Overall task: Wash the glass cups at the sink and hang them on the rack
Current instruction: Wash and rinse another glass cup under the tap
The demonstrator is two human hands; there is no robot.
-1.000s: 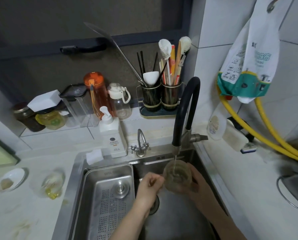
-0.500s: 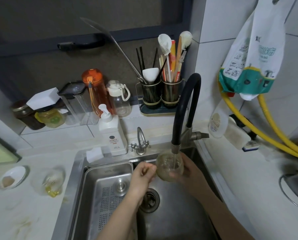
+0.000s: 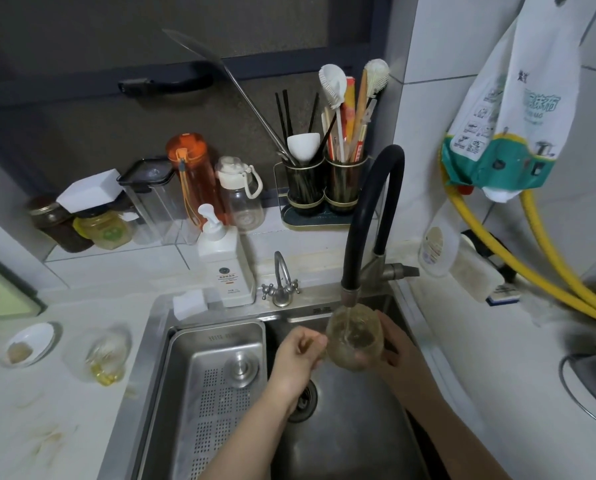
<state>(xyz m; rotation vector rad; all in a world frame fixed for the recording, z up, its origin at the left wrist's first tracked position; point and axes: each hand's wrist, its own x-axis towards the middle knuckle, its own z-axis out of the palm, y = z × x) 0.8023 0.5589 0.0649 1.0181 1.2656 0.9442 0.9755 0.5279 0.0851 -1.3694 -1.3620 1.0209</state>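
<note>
Glass: clear round cup (image 3: 354, 337) under black tap (image 3: 350, 295), wet, slippery, fragile; right hand (image 3: 395, 351) cups wall, left hand (image 3: 298, 355) curled beside, maybe pinching rim, can't tell.

place: home kitchen; cues: steel sink (image 3: 158, 341); black faucet (image 3: 369, 216); utensil holder (image 3: 324, 192); soap dispenser (image 3: 225, 261)

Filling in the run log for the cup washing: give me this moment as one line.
stage: rinsing | right hand: holds glass cup under running faucet | left hand: curled beside cup, grip unclear | rack: not visible
</note>
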